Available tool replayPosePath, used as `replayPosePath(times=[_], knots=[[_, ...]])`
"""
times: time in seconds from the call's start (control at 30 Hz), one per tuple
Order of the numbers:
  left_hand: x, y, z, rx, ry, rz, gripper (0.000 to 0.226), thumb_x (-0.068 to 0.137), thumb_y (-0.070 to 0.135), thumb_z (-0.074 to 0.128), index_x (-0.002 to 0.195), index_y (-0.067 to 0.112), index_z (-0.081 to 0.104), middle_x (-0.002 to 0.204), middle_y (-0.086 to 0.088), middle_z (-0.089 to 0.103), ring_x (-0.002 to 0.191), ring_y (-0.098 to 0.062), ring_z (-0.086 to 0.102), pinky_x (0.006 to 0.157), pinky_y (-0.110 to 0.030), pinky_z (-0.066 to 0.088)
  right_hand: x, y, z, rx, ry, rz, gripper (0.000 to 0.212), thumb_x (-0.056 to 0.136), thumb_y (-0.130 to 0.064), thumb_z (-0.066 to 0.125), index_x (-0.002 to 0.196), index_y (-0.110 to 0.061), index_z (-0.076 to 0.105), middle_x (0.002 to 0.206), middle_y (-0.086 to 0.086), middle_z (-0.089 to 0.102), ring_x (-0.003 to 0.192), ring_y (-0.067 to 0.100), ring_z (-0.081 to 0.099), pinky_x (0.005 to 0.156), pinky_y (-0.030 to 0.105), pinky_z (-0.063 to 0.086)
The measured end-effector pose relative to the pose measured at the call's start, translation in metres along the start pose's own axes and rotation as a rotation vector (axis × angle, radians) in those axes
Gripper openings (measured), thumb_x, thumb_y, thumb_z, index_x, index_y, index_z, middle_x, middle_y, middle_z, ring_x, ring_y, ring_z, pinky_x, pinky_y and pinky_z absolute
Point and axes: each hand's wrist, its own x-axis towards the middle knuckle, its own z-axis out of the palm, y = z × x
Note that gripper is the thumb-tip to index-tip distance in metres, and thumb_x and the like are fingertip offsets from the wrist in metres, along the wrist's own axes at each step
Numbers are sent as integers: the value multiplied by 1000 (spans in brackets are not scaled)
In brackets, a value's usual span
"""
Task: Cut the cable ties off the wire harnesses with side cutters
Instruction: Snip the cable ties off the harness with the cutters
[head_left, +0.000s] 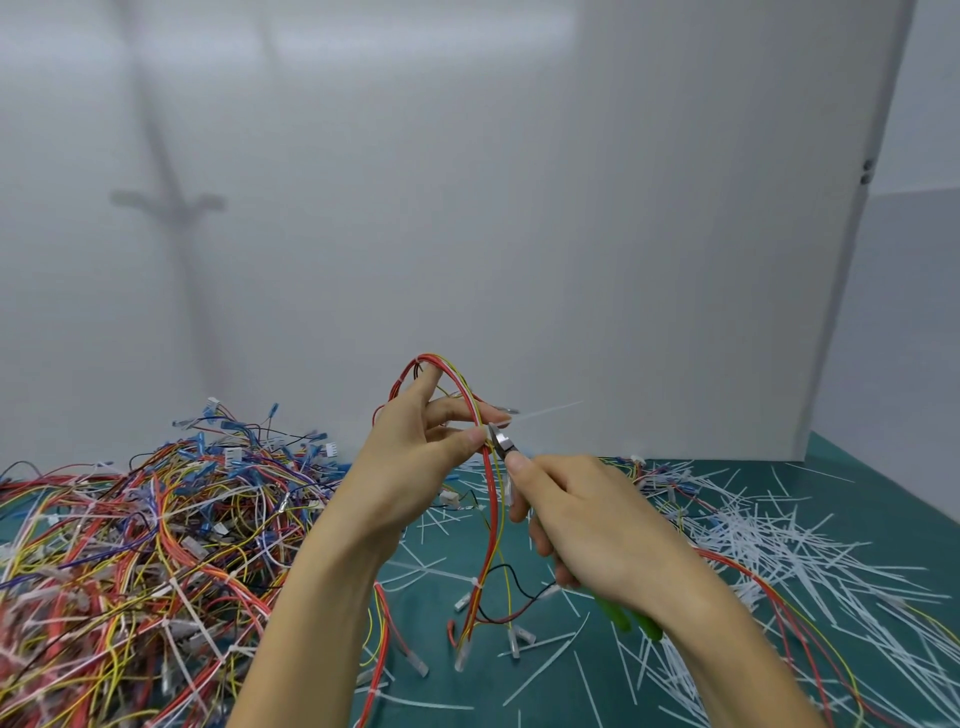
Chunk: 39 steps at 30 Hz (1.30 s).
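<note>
Holding a wire harness (480, 483), left hand (415, 462); right hand (587, 525) grips side cutters (503, 444).

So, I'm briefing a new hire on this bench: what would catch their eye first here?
Centre frame, the left hand holds up a red and yellow wire harness while the right hand grips green-handled side cutters, their tip at a white cable tie on it. Left on the green mat lies a big tangled pile of harnesses; to the right, a scatter of cut white ties.
</note>
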Motion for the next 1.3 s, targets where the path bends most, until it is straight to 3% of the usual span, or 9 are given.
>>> replayPosePath(times=[0.27,0.57,0.73,0.87,1.0,1.1,1.23,1.3], knots=[[0,1,0,-11,-12,13,40,93,-2,59,107,33,47,94,9,76,71,0,65,63,-9,46,0,0,2,3,19,2,55,99,-55,33,76,-14,60,55,-3,52,57,18,50,70,46,55],[0,-2,-2,-26,-5,13,35,92,-2,61,122,4,45,93,8,77,67,0,63,62,-9,45,1,0,3,25,-11,6,56,99,-55,32,76,-14,63,61,0,63,57,21,61,73,45,56],[1,-3,-3,-33,-11,19,35,92,0,62,110,27,48,94,10,76,69,1,64,63,-9,46,2,1,4,56,-40,27,56,101,-52,32,75,-14,62,57,-1,62,50,17,63,66,41,55],[2,-3,-2,-34,-24,24,34,92,2,62,118,18,48,96,9,76,70,-1,63,64,-10,47,2,2,2,64,-37,38,55,100,-52,32,76,-14,63,59,0,64,52,22,66,63,38,55],[1,-2,-1,-32,-40,36,39,92,2,62,112,33,48,95,11,76,73,-2,64,64,-9,46,1,1,3,38,-30,24,56,101,-51,31,77,-12,63,60,2,65,50,17,62,68,43,56],[1,-2,-1,-19,-57,36,38,92,1,61,107,33,48,96,10,76,76,-7,63,64,-11,47,0,0,3,8,-11,21,56,101,-52,30,78,-13,63,67,6,69,56,18,61,73,45,56],[1,-2,-1,-14,-66,25,42,93,-1,60,111,35,47,95,11,76,77,0,65,64,-9,47,-1,-1,2,-49,21,12,58,99,-56,29,80,-12,62,73,9,67,70,31,65,74,48,56],[1,-4,-2,-20,-60,5,52,93,-1,60,127,34,41,95,10,76,79,3,67,66,-10,48,-1,-1,2,-66,27,11,58,99,-56,30,80,-11,61,68,9,63,68,32,63,73,48,56]])
